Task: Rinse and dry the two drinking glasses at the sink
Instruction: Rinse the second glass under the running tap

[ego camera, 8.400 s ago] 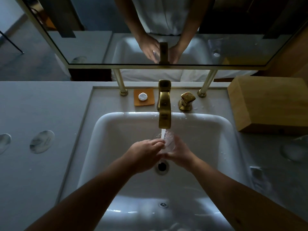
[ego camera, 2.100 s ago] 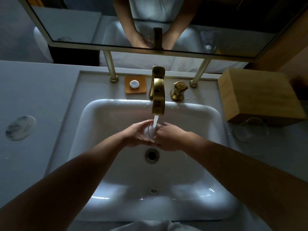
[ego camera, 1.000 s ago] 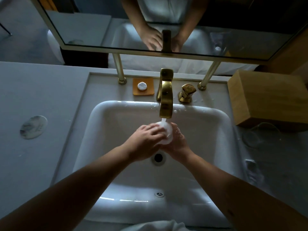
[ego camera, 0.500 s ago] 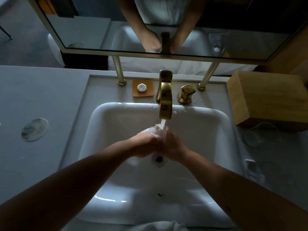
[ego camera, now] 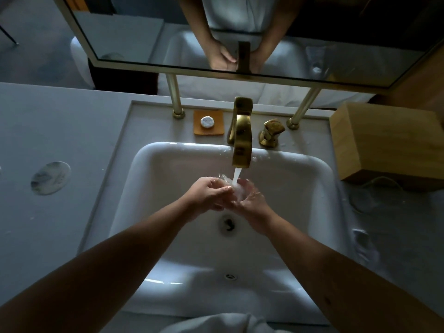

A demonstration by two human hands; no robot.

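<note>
A clear drinking glass (ego camera: 237, 188) is held over the white sink (ego camera: 168, 169), under the stream running from the gold faucet (ego camera: 242, 138). My left hand (ego camera: 209, 194) grips it from the left, fingers across its side. My right hand (ego camera: 251, 200) cups it from the right and below. Water pours into the glass, which is mostly hidden by my fingers. A second clear glass (ego camera: 374, 195) stands on the counter to the right, beside the wooden box.
A wooden box (ego camera: 389, 143) sits at the right of the counter. Behind the basin are a gold tap handle (ego camera: 271, 133) and an orange soap dish (ego camera: 208, 122). A round coaster (ego camera: 50, 177) lies at left. The drain (ego camera: 227, 223) is below my hands. White cloth (ego camera: 216, 324) shows at the front edge.
My hands keep turning and rubbing the glass under the running water; they have shifted slightly around it since half a second ago. The water stays on.
</note>
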